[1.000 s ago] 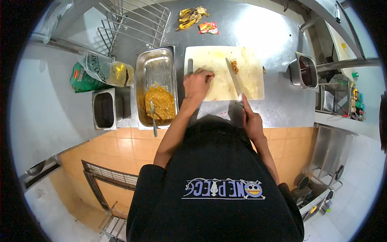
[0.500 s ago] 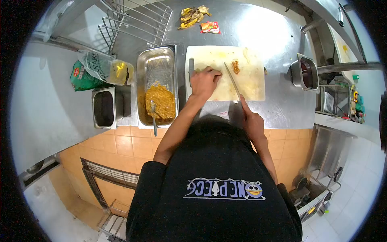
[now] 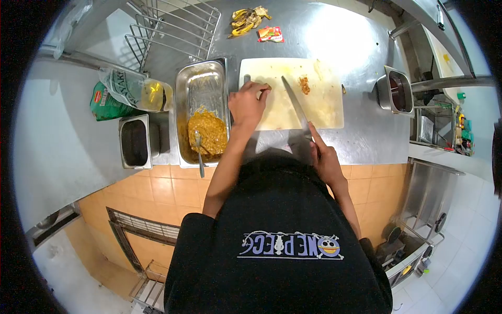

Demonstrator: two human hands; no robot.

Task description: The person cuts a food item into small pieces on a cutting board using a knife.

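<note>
My right hand (image 3: 328, 163) is closed around the handle of a long kitchen knife (image 3: 296, 102). Its blade slants up and left across the white cutting board (image 3: 324, 112). Over the board's left edge, my left hand (image 3: 247, 107) has its fingers bent in a pinch. A small brownish bit shows near the fingertips, too small to name. A little heap of chopped reddish-brown food (image 3: 304, 85) lies right of the blade tip. Left of the board stands a steel pan (image 3: 180, 94) with lumpy yellow-brown mash (image 3: 206, 131) and a spoon (image 3: 200, 157) in it.
Banana peels (image 3: 248, 21) and a red packet (image 3: 270, 34) lie behind the board. A wire rack (image 3: 178, 29) is at the back left, above plastic bags (image 3: 138, 89) and a small steel container (image 3: 137, 141). Another steel container (image 3: 396, 91) stands at the right.
My left hand has moved left, away from the blade, to the board's left edge. The knife has shifted slightly left, still in my right hand.
</note>
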